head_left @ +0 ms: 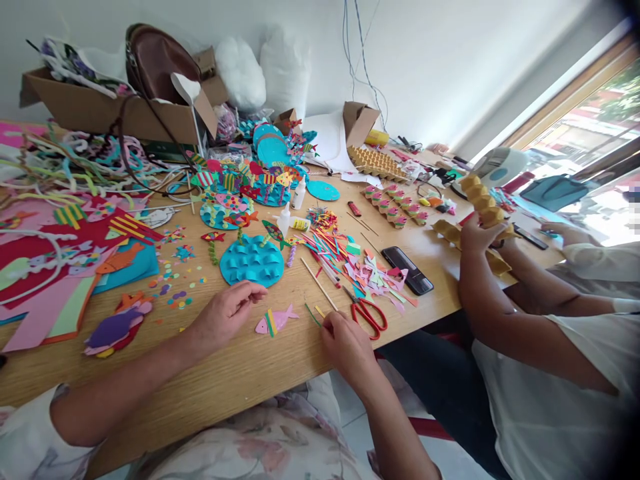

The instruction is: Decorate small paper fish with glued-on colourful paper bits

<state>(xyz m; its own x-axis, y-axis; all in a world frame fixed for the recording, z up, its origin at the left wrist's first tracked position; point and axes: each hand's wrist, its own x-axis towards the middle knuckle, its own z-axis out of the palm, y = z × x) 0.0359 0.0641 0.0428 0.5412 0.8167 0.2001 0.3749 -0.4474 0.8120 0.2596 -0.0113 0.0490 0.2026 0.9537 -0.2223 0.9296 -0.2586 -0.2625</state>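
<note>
My left hand (235,307) is loosely bent, with nothing seen in it, at the front edge of a blue scalloped foam disc (251,261). Beside it lies a pink paper fish (286,319) with yellow and green stripes. To the fish's right, my right hand (346,341) is closed, thumb and fingers together; what they hold, if anything, is hidden. A thin green strip (313,314) and a short yellow strip (320,310) lie at its fingertips. Red-handled scissors (369,315) lie just right of this hand, and a wooden stick (319,283) lies beyond it.
Paper scraps (373,273), a phone (407,269) and glue bottles (299,193) are on the table. Foam sheets (55,293) and stacked fish cutouts (117,327) lie left. At right, a co-worker's hands (480,233) hold an egg carton piece (483,200). A cardboard box (115,123) stands behind.
</note>
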